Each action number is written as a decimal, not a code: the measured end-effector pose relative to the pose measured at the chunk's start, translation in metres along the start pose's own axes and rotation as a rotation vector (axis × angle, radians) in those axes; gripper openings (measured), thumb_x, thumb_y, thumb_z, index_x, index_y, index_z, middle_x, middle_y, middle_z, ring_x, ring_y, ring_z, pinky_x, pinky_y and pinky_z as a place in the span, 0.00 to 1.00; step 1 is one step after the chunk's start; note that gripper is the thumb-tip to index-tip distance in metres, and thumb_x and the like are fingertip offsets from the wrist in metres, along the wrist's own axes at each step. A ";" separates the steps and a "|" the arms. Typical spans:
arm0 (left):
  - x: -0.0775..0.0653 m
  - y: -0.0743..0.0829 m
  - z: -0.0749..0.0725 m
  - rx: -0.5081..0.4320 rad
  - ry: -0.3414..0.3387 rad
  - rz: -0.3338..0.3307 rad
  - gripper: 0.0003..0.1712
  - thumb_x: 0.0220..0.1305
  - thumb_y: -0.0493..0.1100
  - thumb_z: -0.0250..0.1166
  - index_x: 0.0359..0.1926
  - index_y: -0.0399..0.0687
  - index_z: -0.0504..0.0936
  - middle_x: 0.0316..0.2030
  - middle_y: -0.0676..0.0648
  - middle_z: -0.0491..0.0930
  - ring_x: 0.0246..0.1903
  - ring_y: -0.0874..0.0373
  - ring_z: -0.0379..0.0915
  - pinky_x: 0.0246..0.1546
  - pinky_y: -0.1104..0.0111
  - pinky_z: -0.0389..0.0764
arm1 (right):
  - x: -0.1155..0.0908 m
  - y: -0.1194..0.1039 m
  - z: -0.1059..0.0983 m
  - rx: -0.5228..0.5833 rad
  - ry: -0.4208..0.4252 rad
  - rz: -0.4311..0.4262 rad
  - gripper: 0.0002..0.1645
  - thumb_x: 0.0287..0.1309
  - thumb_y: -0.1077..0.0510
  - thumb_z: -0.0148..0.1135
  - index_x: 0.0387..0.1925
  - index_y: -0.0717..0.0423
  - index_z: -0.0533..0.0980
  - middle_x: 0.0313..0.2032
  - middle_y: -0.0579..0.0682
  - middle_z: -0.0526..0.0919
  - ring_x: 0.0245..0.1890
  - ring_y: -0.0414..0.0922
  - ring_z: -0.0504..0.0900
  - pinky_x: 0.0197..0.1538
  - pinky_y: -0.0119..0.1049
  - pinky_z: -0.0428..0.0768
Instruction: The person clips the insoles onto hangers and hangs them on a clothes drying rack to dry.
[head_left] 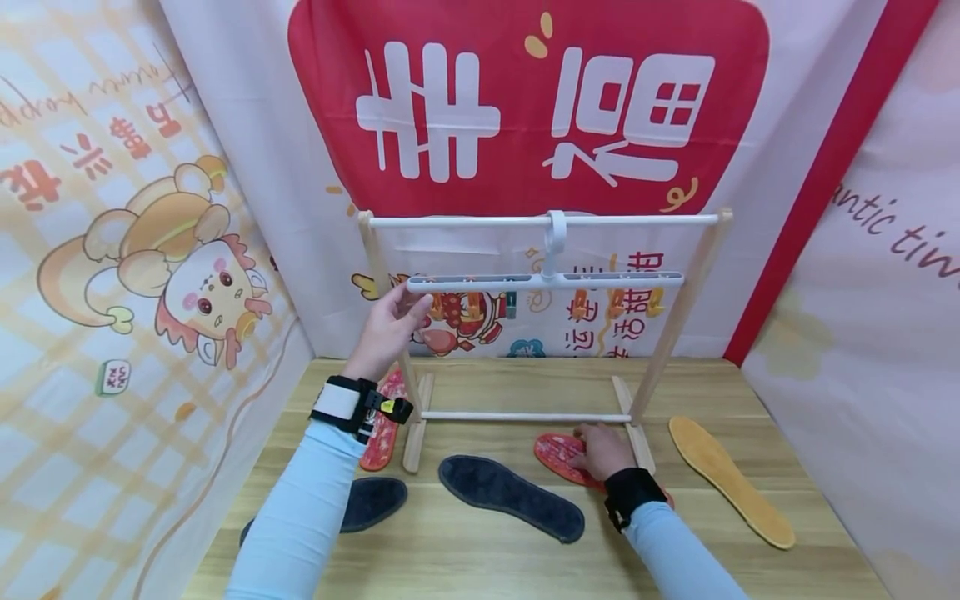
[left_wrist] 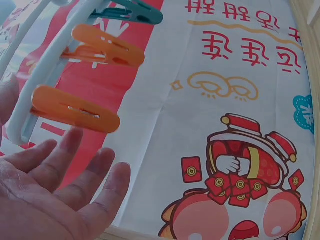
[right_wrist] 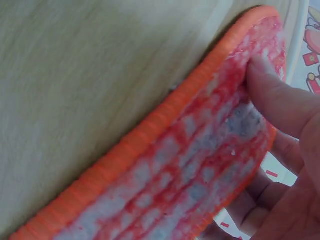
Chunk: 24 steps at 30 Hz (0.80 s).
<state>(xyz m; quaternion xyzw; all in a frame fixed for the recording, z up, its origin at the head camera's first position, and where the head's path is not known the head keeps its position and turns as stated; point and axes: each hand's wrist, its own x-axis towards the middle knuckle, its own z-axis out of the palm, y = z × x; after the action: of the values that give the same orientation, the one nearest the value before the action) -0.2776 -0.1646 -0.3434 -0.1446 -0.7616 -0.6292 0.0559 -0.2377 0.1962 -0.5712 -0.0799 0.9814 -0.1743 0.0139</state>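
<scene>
My left hand [head_left: 382, 333] is at the left end of a white clip hanger [head_left: 547, 282], its fingers extended and spread in the left wrist view, thumb on the other side of the bar. Just above those fingers hangs an orange clip [left_wrist: 75, 109], with another orange clip [left_wrist: 107, 46] and a green clip [left_wrist: 132, 12] further along. With thumb and fingers, my right hand [head_left: 603, 450] pinches a red and white patterned insole [right_wrist: 170, 165] edged in orange. That insole is by the right foot of the wooden rack [head_left: 678, 325], partly covered by the hand.
The hanger's hook [head_left: 556, 233] loops over the rack's top rod [head_left: 465, 222]. A dark insole [head_left: 510, 497] lies in front of the rack, a yellow insole [head_left: 731, 483] at right. Another dark insole [head_left: 375, 502] and a red insole [head_left: 381, 437] are partly behind the left arm.
</scene>
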 end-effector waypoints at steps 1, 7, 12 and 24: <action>0.001 0.000 -0.001 -0.010 -0.007 -0.005 0.31 0.72 0.50 0.60 0.71 0.45 0.65 0.60 0.35 0.73 0.53 0.43 0.73 0.42 0.65 0.83 | -0.001 0.000 -0.001 0.006 0.001 -0.004 0.25 0.47 0.52 0.79 0.46 0.58 0.81 0.39 0.54 0.83 0.42 0.54 0.80 0.46 0.50 0.78; -0.002 0.002 -0.003 0.017 -0.037 -0.006 0.28 0.67 0.51 0.65 0.65 0.47 0.73 0.53 0.42 0.79 0.52 0.48 0.76 0.41 0.68 0.82 | -0.004 -0.004 -0.012 0.075 0.011 0.005 0.13 0.49 0.59 0.76 0.34 0.56 0.79 0.27 0.47 0.79 0.29 0.46 0.77 0.34 0.44 0.76; -0.007 0.003 -0.005 0.035 -0.066 0.014 0.27 0.66 0.49 0.67 0.63 0.45 0.76 0.53 0.42 0.80 0.51 0.44 0.77 0.42 0.67 0.82 | -0.004 -0.012 -0.032 0.081 0.015 0.015 0.12 0.52 0.59 0.72 0.36 0.55 0.77 0.25 0.46 0.76 0.26 0.44 0.74 0.30 0.41 0.73; -0.012 0.010 -0.009 0.049 -0.060 0.004 0.27 0.63 0.54 0.68 0.60 0.49 0.79 0.52 0.45 0.81 0.51 0.52 0.77 0.48 0.65 0.81 | -0.011 -0.064 -0.090 0.175 0.098 0.036 0.19 0.67 0.53 0.62 0.55 0.58 0.75 0.38 0.54 0.83 0.31 0.46 0.80 0.35 0.45 0.81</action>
<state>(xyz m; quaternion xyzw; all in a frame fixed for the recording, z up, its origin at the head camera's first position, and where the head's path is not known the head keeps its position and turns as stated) -0.2639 -0.1735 -0.3359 -0.1637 -0.7779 -0.6055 0.0381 -0.2220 0.1697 -0.4644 -0.0522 0.9631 -0.2628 -0.0240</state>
